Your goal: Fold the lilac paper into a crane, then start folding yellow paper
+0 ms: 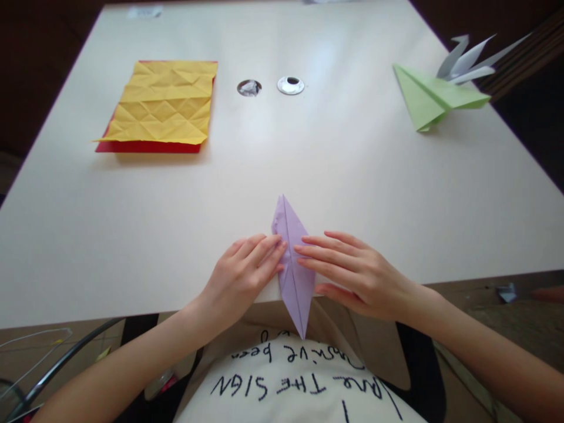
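You are pressing both hands flat on a purple folded paper diamond (294,276) lying at the near edge of the white table (308,170), its lower tip hanging over the edge toward you. Your left hand (244,275) is resting with fingers together on its left side; your right hand (352,271) is lying with fingers slightly spread on its right side. Farther away, a creased yellow sheet (164,103) is lying on a red sheet (132,146), and a green paper model (429,97) is sitting at the right.

paper strip (144,11) cut off, table hole (249,88) contents unclear
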Tool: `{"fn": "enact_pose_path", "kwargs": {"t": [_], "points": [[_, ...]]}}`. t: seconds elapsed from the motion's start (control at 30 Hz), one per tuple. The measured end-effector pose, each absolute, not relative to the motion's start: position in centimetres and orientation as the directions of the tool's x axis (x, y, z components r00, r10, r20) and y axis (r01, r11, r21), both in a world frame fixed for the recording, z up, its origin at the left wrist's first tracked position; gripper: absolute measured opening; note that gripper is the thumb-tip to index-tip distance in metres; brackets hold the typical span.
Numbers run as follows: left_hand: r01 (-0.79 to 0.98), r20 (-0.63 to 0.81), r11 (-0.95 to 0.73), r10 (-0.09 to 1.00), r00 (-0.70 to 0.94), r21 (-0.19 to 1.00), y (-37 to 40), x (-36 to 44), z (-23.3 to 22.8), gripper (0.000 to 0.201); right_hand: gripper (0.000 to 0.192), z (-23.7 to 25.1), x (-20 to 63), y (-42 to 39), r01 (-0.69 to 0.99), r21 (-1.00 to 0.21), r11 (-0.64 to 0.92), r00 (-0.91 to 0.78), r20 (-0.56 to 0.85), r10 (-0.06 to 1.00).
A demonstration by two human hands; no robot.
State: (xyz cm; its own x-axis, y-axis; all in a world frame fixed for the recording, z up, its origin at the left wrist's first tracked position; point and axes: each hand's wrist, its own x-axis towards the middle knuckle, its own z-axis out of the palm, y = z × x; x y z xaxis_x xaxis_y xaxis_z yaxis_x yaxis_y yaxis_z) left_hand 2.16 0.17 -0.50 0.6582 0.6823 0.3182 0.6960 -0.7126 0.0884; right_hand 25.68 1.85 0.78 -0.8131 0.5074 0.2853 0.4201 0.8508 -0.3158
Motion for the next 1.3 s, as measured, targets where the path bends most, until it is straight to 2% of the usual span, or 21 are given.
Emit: {"fn": "enact_pose_path", "kwargs": {"t": [0.2, 0.4, 0.6, 0.73, 0.8, 0.9, 0.97, 1.03, 1.13, 1.2, 1.3], "points": [[0.717, 0.318, -0.685, 0.713, 0.625, 0.127, 0.3, 2.0, -0.1, 0.025, 0.036, -0.3, 25.5, 1.9, 0.389, -0.316, 0.866, -0.838, 0.269, 0.475], [0.736, 0.25, -0.616, 0.788, 0.563, 0.281, 1.1, 1.3, -0.4, 0.023, 0.039, -0.7, 25.8, 1.9, 0.387, -0.344, 0.855, -0.834, 0.266, 0.484], [0.744, 0.253, -0.575, 0.818, 0.517, 0.339, 1.3, 1.3, -0.3, 0.022, 0.039, -0.4, 25.4, 1.5, 0.393, -0.318, 0.863, -0.835, 0.27, 0.48], [0.73, 0.266, -0.585, 0.811, 0.522, 0.352, 1.1, 1.7, -0.1, 0.023, 0.04, -0.3, 24.8, 0.3, 0.391, -0.268, 0.881, -0.842, 0.283, 0.46], [0.694, 0.263, -0.62, 0.784, 0.562, 0.366, 1.0, 1.7, -0.1, 0.026, 0.033, -0.3, 24.5, -0.1, 0.365, -0.255, 0.896, -0.857, 0.284, 0.43], [0.603, 0.273, -0.678, 0.728, 0.629, 0.42, 0.7, 1.6, -0.4, 0.027, 0.029, -0.5, 24.5, 0.3, 0.313, -0.273, 0.91, -0.855, 0.336, 0.395], [0.559, 0.281, -0.697, 0.704, 0.652, 0.45, 0.6, 1.5, -0.4, 0.025, 0.03, -0.4, 24.6, 1.0, 0.318, -0.303, 0.899, -0.836, 0.359, 0.416], [0.538, 0.277, -0.719, 0.679, 0.68, 0.44, 0.7, 1.3, -0.2, 0.025, 0.028, -0.3, 24.6, 1.7, 0.33, -0.329, 0.885, -0.826, 0.352, 0.439], [0.545, 0.287, -0.762, 0.641, 0.712, 0.349, 0.7, 1.2, 0.3, 0.024, 0.026, -0.2, 24.6, 2.0, 0.322, -0.328, 0.888, -0.827, 0.358, 0.433], [0.552, 0.291, -0.778, 0.626, 0.723, 0.302, 0.6, 1.2, 0.7, 0.025, 0.025, -0.3, 24.5, 1.7, 0.338, -0.286, 0.897, -0.815, 0.388, 0.431], [0.535, 0.281, -0.781, 0.618, 0.734, 0.322, -0.2, 1.4, 0.8, 0.026, 0.021, -0.5, 24.4, 1.2, 0.371, -0.19, 0.909, -0.796, 0.438, 0.417]]}}
